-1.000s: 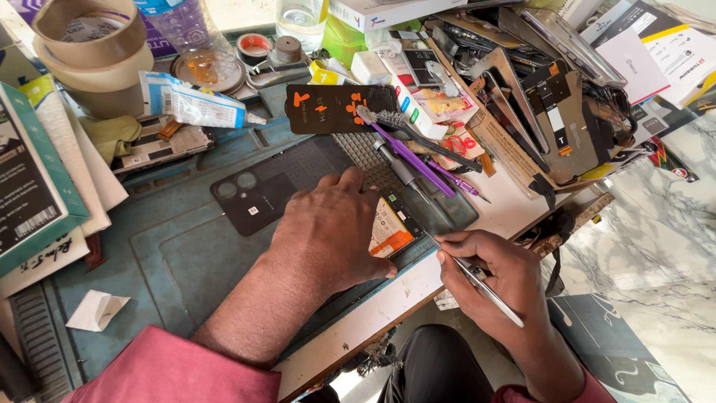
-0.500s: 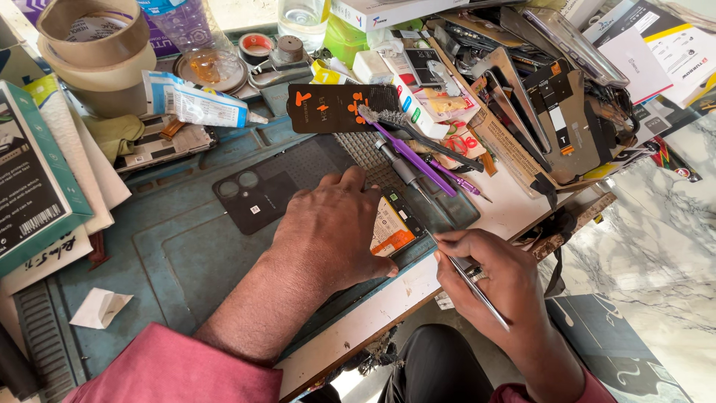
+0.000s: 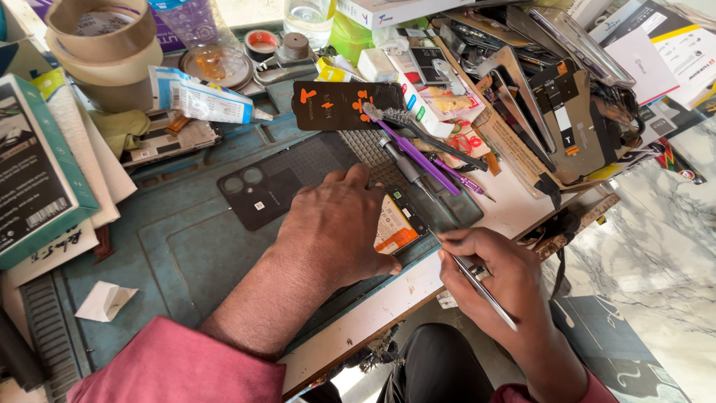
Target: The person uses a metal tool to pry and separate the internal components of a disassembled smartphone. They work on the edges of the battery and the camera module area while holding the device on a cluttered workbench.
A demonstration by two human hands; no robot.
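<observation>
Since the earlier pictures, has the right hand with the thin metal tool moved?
Yes. The right hand with the tweezers drew slightly back from the opened phone, toward the table edge.

Right hand [image 3: 498, 277]: shifted slightly left, closer to opened phone [image 3: 399, 224].
Tweezers [image 3: 477, 282]: tip now touching the phone's lower edge, previously just short.

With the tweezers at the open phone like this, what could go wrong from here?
The right hand holds thin tweezers whose tip is at the open phone; a slip might scratch its exposed parts. The left hand covers most of the phone, so the view is poor. The purple brush and screwdriver lie close by and could be knocked.
</observation>
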